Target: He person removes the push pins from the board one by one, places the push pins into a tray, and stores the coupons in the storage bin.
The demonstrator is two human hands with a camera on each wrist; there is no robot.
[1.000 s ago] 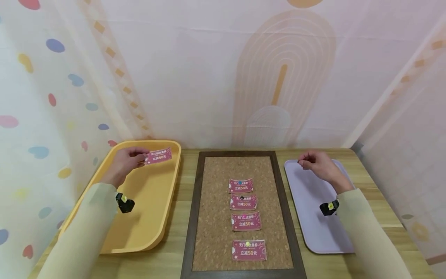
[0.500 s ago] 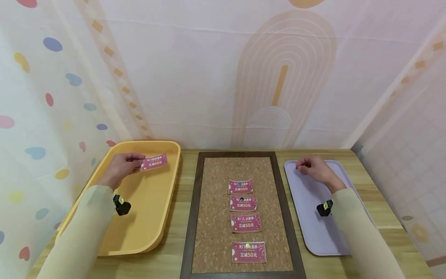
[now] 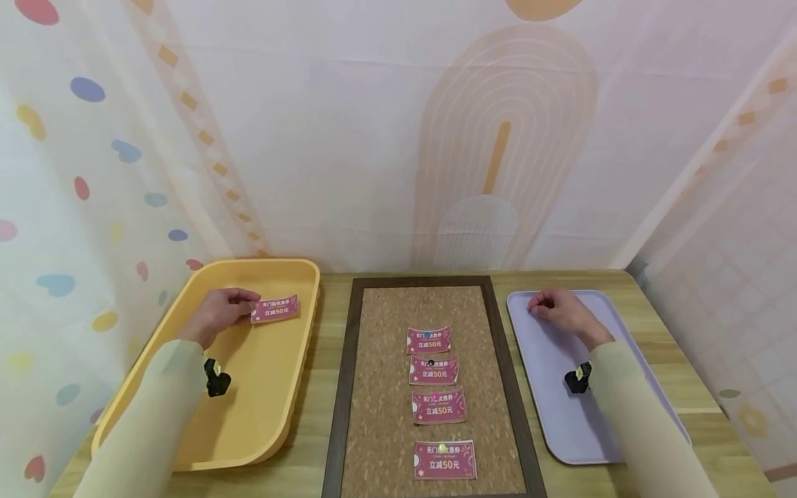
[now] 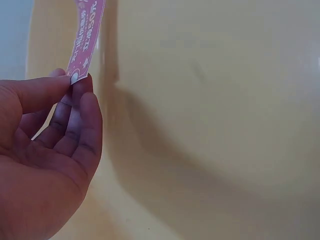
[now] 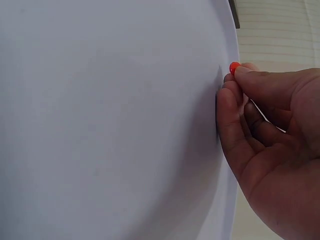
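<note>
Over the yellow tray (image 3: 245, 394), my left hand (image 3: 218, 312) pinches a pink coupon (image 3: 275, 309) by its left end. The left wrist view has the coupon (image 4: 86, 40) slightly curved, its corner between thumb and fingertips. My right hand (image 3: 563, 312) is over the far left part of the lilac tray (image 3: 563, 387). Between its thumb and fingers it pinches a red round-headed push pin (image 5: 234, 68), whose point is hidden. Between the trays lies a framed cork board (image 3: 382, 387) with several pink coupons in a column, such as the lowest coupon (image 3: 445, 461), each pinned by a coloured round pin.
A wooden table (image 3: 317, 339) carries both trays and the board. The board's dark frame (image 3: 339, 401) has strips of table on either side. Printed curtains (image 3: 349, 138) hang right behind the table and along both sides.
My left hand has come down and a little left with the coupon, lower over the yellow tray. My right hand has shifted slightly left and down. The head view has tilted up a little.
</note>
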